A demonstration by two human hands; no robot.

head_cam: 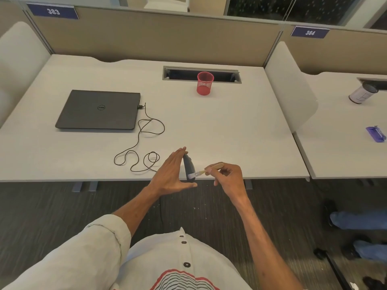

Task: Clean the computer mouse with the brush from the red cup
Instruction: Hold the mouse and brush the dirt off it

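At the far left of the pale grey desk [230,126] lies the closed dark grey laptop [98,109]; from its right edge a thin black cable [139,141] loops across the desktop toward me, and I judge it to be the mouse's lead, though its near end is hidden behind my hand; next comes my left hand [171,174], fingers straight and spread along the back of the dark grey plastic computer mouse [188,168], thumb hooked under its near end, so that I clamp it between fingertips and thumb, stood on edge above the desk's front rim; its long axis runs away from me, from my thumb up to my fingertips, and its broad face is turned to the right; just right of it is my right hand [227,177], pinching the small wooden-handled brush [206,170] between thumb and the first 2 fingers; the pale bristles touch the mouse's lower face, the handle lying leftward and slightly down; the right hand is therefore the nearer tool, and I judge the coming stroke should run along that long axis; further back, well apart, stands the red mesh cup [205,83], empty as far as I can see.
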